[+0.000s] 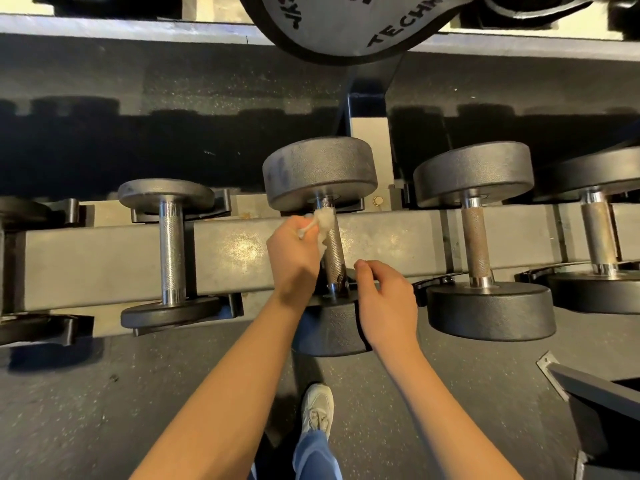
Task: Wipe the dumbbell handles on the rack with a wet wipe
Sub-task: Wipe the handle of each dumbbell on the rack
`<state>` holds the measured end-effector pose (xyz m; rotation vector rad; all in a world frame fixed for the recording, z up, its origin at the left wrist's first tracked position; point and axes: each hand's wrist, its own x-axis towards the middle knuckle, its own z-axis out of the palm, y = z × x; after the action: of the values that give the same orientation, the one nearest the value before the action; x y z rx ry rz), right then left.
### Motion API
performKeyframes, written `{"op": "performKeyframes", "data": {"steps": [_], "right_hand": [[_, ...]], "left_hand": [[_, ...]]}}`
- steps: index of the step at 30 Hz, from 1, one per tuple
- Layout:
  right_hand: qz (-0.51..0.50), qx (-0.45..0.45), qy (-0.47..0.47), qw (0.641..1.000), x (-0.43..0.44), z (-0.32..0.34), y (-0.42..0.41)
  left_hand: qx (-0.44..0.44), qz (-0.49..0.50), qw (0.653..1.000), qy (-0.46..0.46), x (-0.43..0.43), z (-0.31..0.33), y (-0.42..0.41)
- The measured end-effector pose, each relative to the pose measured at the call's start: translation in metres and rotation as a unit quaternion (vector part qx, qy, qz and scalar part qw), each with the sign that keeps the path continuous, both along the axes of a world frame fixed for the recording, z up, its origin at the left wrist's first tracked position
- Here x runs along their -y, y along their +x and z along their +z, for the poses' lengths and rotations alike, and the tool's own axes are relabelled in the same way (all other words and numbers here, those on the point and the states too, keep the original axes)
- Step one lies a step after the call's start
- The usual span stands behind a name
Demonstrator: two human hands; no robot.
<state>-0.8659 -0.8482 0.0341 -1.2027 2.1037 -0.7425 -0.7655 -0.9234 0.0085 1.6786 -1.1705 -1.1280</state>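
A black dumbbell [320, 171] lies across the grey rack beam [104, 254] in the middle of the view. Its knurled chrome handle [334, 258] shows between my two hands. My left hand [294, 258] pinches a crumpled white wet wipe [323, 221] and holds it against the far end of that handle. My right hand [386, 299] hovers with loosely curled fingers at the near end of the handle, above the near weight head, holding nothing. Whether it touches the dumbbell I cannot tell.
A smaller dumbbell [171, 251] rests on the beam to the left; a larger one with a rusty handle [476, 244] and another [599, 233] sit to the right. A big weight head [346, 26] overhangs from the upper shelf. My shoe [317, 405] stands on the rubber floor.
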Motion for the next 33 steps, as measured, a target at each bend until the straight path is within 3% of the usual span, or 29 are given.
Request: {"op": "performKeyframes", "data": {"steps": [6,13,19,22,28,30,33], "right_hand": [[0.002,-0.006,-0.014,1.0,-0.002,0.0,0.002],[0.001,-0.002,-0.026,1.0,-0.002,-0.001,0.0],[0.005,-0.006,-0.023,1.0,-0.003,-0.001,-0.001],[0.014,0.001,-0.028,1.0,-0.002,0.001,-0.001],[0.043,0.194,-0.026,0.98,0.025,0.012,-0.007],[0.027,0.225,-0.029,0.974,0.039,0.015,-0.007],[-0.01,0.234,-0.044,0.971,0.056,0.018,-0.007]], "left_hand": [[0.07,-0.112,0.991,0.019,-0.013,-0.003,0.016],[0.002,-0.013,1.0,-0.003,0.009,0.006,0.004],[0.104,-0.162,0.981,0.021,-0.013,-0.003,0.02],[0.119,-0.164,0.978,0.044,-0.015,0.007,0.024],[-0.005,-0.177,0.984,0.008,-0.02,0.034,0.016],[0.032,-0.203,0.978,-0.035,-0.017,0.037,0.017],[0.158,-0.24,0.952,-0.11,-0.009,0.042,0.023]]}}
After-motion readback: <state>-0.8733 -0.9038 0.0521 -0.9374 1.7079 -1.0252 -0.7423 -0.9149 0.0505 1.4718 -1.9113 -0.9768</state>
